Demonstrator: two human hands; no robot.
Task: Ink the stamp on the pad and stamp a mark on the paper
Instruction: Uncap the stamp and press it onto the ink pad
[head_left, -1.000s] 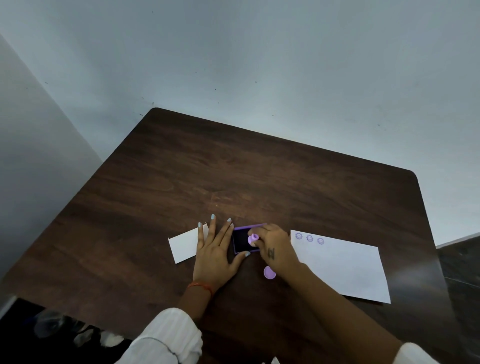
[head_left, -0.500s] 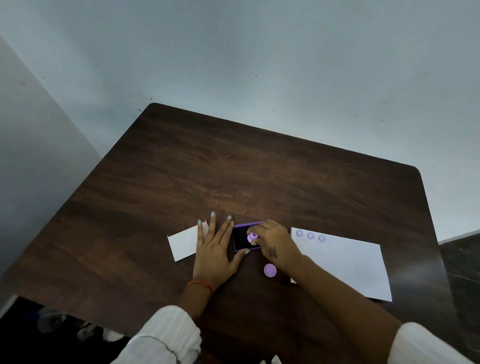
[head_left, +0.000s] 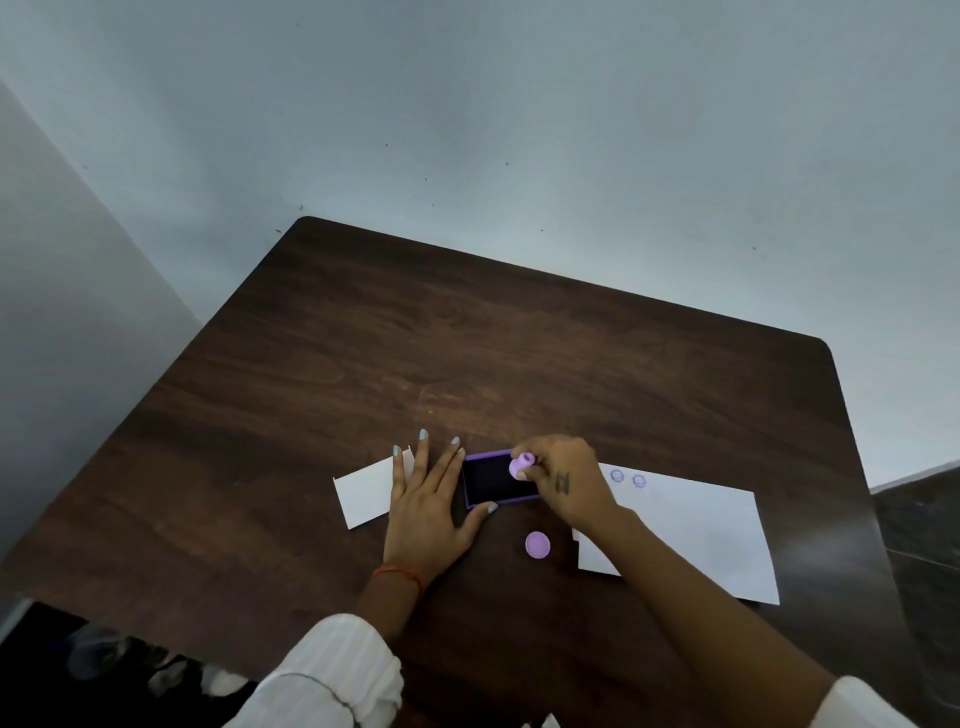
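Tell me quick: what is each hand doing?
Left hand: open, flat beside the ink pad.
Right hand: closed on the stamp.

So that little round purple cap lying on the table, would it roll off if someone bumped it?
Probably not far. The purple cap lies flat like a disc on the table, so a nudge would likely slide it rather than roll it. It looks like small, thin plastic, so probably very light and easily flicked. Tipped onto its edge, its round outline might let it roll.
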